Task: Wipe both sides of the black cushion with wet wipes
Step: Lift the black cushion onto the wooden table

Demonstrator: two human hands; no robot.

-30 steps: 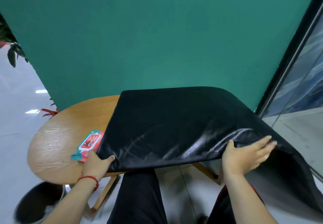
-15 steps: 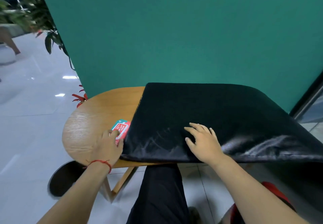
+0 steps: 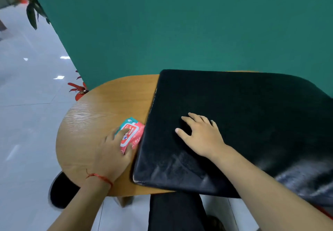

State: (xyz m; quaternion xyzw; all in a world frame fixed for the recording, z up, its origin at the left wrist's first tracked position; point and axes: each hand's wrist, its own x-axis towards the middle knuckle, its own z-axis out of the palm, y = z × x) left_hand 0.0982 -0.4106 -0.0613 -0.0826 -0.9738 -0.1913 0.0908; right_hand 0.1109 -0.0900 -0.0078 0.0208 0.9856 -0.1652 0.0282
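Here we see the black cushion point(image 3: 252, 122) lying flat on a rounded wooden table point(image 3: 108, 104). It covers the table's right part, and its near edge and right side hang over the rim. The near left corner looks scuffed, and the surface beside it shows pale streaks.

The right hand point(image 3: 203, 137) rests palm down on the cushion's left half. Its fingers are spread and nearly straight, and it grasps nothing.

The left hand point(image 3: 110, 155) is on the pack of wet wipes point(image 3: 132, 131), a red and teal packet lying on the bare wood with its right edge against the cushion's left side. A finger lies across the pack's top and the thumb sits at its near corner. This part is blurred, so we cannot tell whether the hand grips the pack or only rests on it. A red string bracelet point(image 3: 100, 177) circles the left wrist.

Behind the table stands a plain green wall point(image 3: 180, 23). To its left are a pale tiled floor point(image 3: 27, 104), dark plant leaves point(image 3: 30, 9) at the upper corner and some red leaves point(image 3: 77, 88) near the table's far edge. A dark round bin point(image 3: 61, 193) sits below the table's near left side, and a black trouser leg point(image 3: 174, 212) shows at the bottom.
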